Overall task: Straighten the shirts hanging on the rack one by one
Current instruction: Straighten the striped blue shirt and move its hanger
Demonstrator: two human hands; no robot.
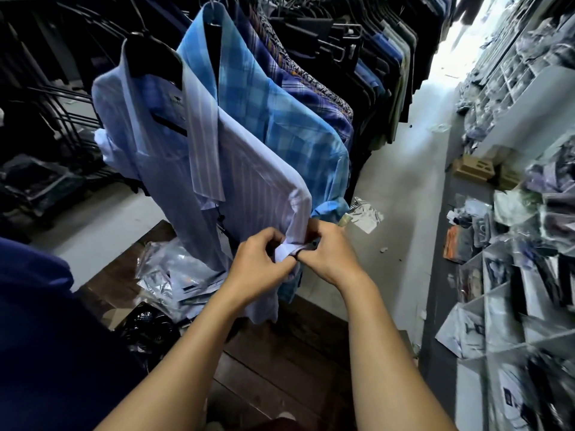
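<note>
A pale lilac striped shirt [236, 169] hangs on a black hanger [155, 54] at the front of the rack. Its sleeve runs down to a cuff [287, 248] at the middle of the view. My left hand [258, 265] grips the cuff from the left, fingers curled round the fabric. From the right, my right hand [329, 250] pinches the same cuff. Right behind it hangs a blue checked shirt [280, 119], followed by a row of patterned and dark shirts [367, 66] running back along the rack.
Plastic-wrapped packets [174, 275] lie on the dark wooden floor below the rack. Shelves of bagged garments [513, 275] fill the right side. A pale aisle floor [404, 181] runs between rack and shelves. Empty black hangers [62, 98] hang at left.
</note>
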